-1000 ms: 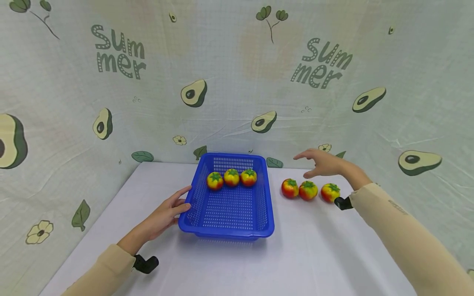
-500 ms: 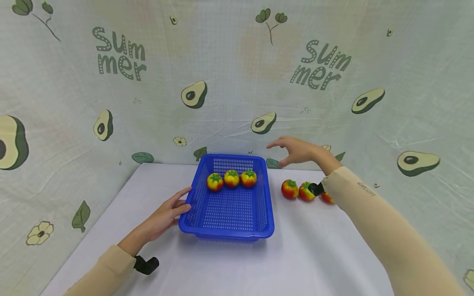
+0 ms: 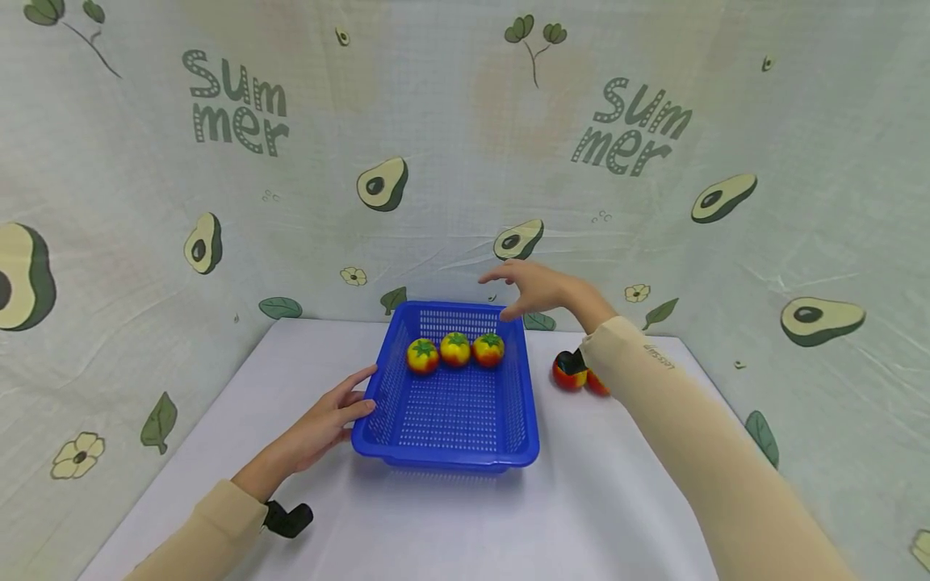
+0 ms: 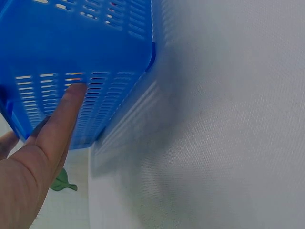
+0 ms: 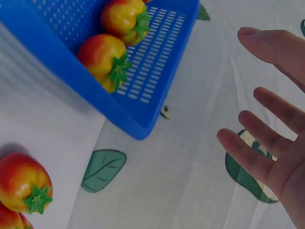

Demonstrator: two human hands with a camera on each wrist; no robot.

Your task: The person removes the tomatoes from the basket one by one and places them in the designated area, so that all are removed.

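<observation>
Blue basket [image 3: 450, 415] best steadied at left by the straight-fingered left hand [image 3: 318, 425]; fruits [image 3: 454, 350] inside best approached from above by the empty, loosely spread right hand [image 3: 536, 289], far right.

Centre of frame, before you: one blue perforated basket [image 3: 450, 456], on a white tabletop [image 3: 581, 516]. Contents, toward its far end: three red-and-yellow fruits [image 3: 455, 351] with green leafy tops, in a row. Left of centre: your left hand [image 3: 323, 424], thumb and fingers touching the basket's left rim. Right of centre: your right hand [image 3: 538, 289], overlapping the basket's upper right corner — thumb and fingers apart. Below it: two more fruits [image 3: 564, 382], partly hidden by your beige right sleeve [image 3: 676, 420] and black wrist device [image 3: 570, 361]. Upper frame: pale cloth [image 3: 450, 89] — printed avocados, leaves, "summer" twice.
</observation>
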